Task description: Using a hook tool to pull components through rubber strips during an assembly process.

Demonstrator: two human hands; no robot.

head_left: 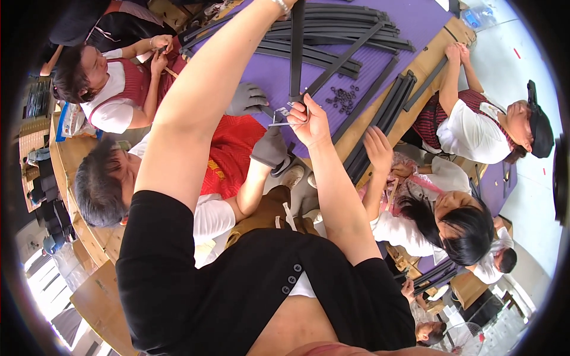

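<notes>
My right hand (310,120) is closed in a pinch on a small silvery metal clip (281,115) at the lower end of a long black strip (297,50). The strip runs straight up to the top edge of the picture. My left arm reaches up along it, and only the wrist with a bracelet (281,5) shows; the hand itself is cut off by the edge. A thin metal pin (278,124) sticks out leftward from my right fingers. A co-worker's grey-gloved hands (247,98) (270,148) are close by on the left, almost touching the clip.
A purple mat (267,74) covers the wooden table (428,56), with several black strips (341,29) piled on it and a small heap of black rings (343,98). More strips (383,118) lie at the table's edge. Several seated people surround it; one bare hand (378,148) rests near the edge.
</notes>
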